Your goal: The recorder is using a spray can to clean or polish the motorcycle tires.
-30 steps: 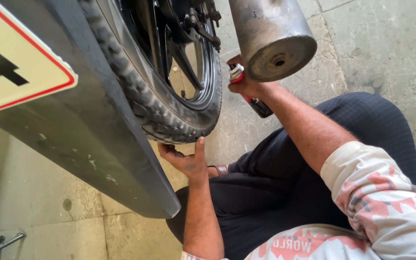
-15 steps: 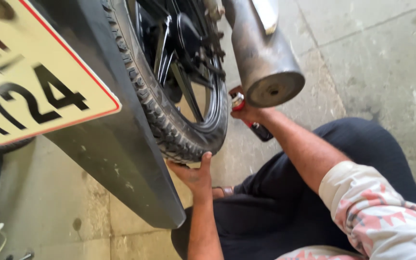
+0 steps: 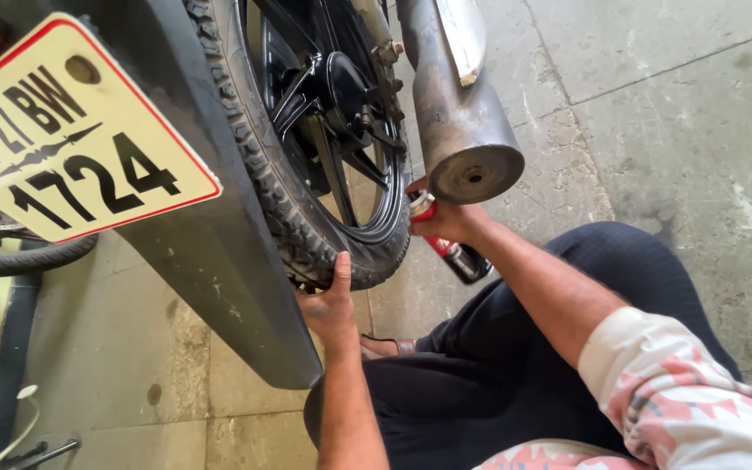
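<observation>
View from above of a person crouched on a concrete floor (image 3: 672, 113) behind a motorcycle. The rear tyre (image 3: 306, 218), black with a knobbly tread, fills the upper centre of the frame, with a dark mudguard (image 3: 219, 261) and a pale number plate (image 3: 71, 130) to its left and a grey exhaust silencer (image 3: 459, 130) to its right. The left hand (image 3: 328, 300), in the lower centre, lies open against the bottom of the tyre, thumb up along the tread, pressing rather than gripping. The right hand (image 3: 446, 222), just under the silencer's end, is clenched around a red and black spray can (image 3: 450, 248), whose top points in toward the wheel's hub and whose base juts down to the right. Dark trousers and a pink patterned sleeve fill the lower right. The likely risks: if the wheel turns, the left fingers could be drawn between tyre and mudguard, and spray aimed too wide could land on the tread and leave it slippery
</observation>
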